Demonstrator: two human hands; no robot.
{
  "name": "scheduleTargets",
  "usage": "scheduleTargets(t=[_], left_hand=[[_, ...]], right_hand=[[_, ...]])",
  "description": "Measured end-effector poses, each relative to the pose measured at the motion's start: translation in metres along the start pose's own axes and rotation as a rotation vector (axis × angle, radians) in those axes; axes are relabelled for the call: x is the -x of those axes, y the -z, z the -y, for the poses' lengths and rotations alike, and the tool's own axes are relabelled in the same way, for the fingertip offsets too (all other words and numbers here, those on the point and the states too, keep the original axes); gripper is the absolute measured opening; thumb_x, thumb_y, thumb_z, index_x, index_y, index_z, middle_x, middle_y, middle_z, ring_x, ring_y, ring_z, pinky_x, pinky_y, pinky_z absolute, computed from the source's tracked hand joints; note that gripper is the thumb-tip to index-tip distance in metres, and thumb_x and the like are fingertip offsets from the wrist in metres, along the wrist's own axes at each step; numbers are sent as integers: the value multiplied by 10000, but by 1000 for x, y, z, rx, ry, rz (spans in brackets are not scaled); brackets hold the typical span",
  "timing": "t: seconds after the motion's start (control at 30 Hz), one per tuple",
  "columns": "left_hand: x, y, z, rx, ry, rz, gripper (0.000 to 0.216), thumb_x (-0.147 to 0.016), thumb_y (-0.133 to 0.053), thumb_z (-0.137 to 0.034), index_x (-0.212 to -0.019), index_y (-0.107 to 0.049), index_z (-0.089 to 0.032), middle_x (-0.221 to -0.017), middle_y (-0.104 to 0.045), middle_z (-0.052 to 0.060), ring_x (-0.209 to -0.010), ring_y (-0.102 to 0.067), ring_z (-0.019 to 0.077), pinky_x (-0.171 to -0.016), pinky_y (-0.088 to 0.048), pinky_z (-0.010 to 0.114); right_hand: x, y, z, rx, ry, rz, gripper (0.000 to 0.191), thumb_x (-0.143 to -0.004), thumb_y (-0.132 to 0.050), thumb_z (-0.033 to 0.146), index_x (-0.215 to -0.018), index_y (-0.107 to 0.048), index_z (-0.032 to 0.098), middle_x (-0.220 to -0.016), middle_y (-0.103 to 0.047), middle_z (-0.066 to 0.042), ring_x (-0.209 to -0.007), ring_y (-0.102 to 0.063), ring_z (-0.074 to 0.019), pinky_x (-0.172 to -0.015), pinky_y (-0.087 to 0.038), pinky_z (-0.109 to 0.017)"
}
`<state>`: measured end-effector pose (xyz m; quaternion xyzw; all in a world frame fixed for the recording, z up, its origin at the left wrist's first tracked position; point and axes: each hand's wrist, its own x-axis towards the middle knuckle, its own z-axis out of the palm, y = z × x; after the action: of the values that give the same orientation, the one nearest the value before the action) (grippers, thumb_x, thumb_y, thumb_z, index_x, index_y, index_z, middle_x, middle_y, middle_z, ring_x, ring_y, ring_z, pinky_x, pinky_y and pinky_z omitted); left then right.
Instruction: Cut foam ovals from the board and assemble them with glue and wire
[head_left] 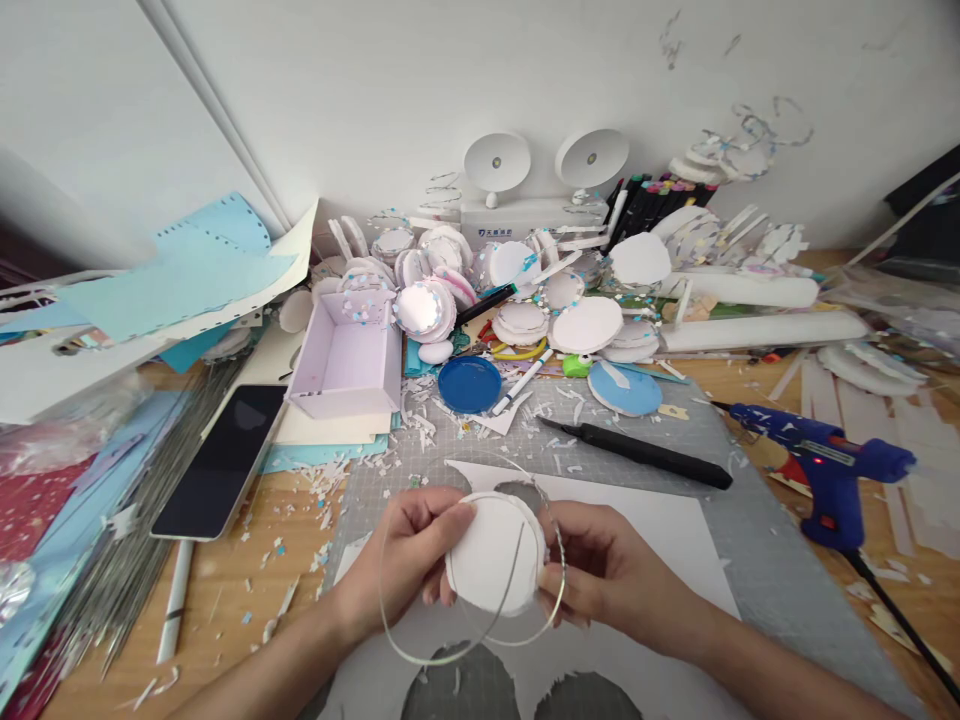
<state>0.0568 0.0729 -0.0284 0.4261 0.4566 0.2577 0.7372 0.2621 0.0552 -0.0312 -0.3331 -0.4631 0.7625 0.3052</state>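
My left hand (409,555) and my right hand (604,570) hold a white foam disc (495,555) between them, low in the middle of the view. The fingers of both hands are closed on its rim. A thin clear plastic strip (420,650) loops around the disc and curls down to the left. Under my hands lies a white sheet (660,530) with round holes cut in it, on a grey cutting mat (750,520).
A black craft knife (637,452) lies on the mat beyond my hands. A blue glue gun (821,465) stands at the right. A phone (221,460), a lilac box (346,362), a blue lid (469,384) and several white discs (585,325) crowd the back.
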Motion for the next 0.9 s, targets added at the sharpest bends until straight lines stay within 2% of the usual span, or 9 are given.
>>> scheduleTargets(t=[0.17, 0.27, 0.4, 0.67, 0.83, 0.9], left_hand=[[2, 3, 7, -66, -105, -78, 457, -849, -541, -564, -650, -535, -152, -428, -505, -40, -339, -357, 40, -338, -246, 144], [6, 0, 6, -144, -184, -142, 448, -863, -531, -550, -661, -554, -150, -454, -531, -22, -365, -415, 57, -360, -290, 153], [10, -5, 0, -183, -212, -166, 435, -834, -572, -552, -677, -590, -147, -456, -538, -12, -389, -459, 75, -393, -337, 163], [9, -3, 7, -21, -176, -121, 408, -840, -586, -507, -626, -587, -159, -499, -571, -4, -468, -514, 107, -479, -388, 196], [7, -1, 10, 27, -181, -83, 614, -895, -354, -611, -574, -600, -148, -534, -574, 36, -568, -528, 155, -585, -424, 255], [7, -2, 4, 1, -221, -125, 531, -841, -470, -616, -654, -632, -147, -611, -596, 33, -615, -524, 159, -593, -418, 250]], right_hand=[[-1, -3, 5, 97, 1, -106, 327, -770, -683, 442, -710, -486, 189, -594, -500, 38, -532, -416, -81, -505, -347, -208], [-2, -4, 6, 209, 26, -187, 252, -757, -670, 321, -680, -465, 196, -597, -465, 45, -542, -389, -86, -506, -338, -209], [-3, -3, 5, 307, 95, -259, 195, -741, -634, 224, -669, -455, 199, -618, -430, 51, -554, -359, -85, -511, -333, -202], [-2, -4, 9, 271, 80, -257, 298, -747, -692, 352, -665, -450, 200, -604, -388, 60, -531, -311, -81, -483, -302, -204], [-2, -1, 7, 265, 68, -261, 303, -769, -655, 377, -659, -434, 202, -600, -388, 55, -529, -328, -82, -474, -279, -206], [-2, -1, 6, 261, 52, -218, 293, -777, -641, 378, -672, -431, 202, -605, -385, 56, -536, -327, -82, -476, -275, -203]])
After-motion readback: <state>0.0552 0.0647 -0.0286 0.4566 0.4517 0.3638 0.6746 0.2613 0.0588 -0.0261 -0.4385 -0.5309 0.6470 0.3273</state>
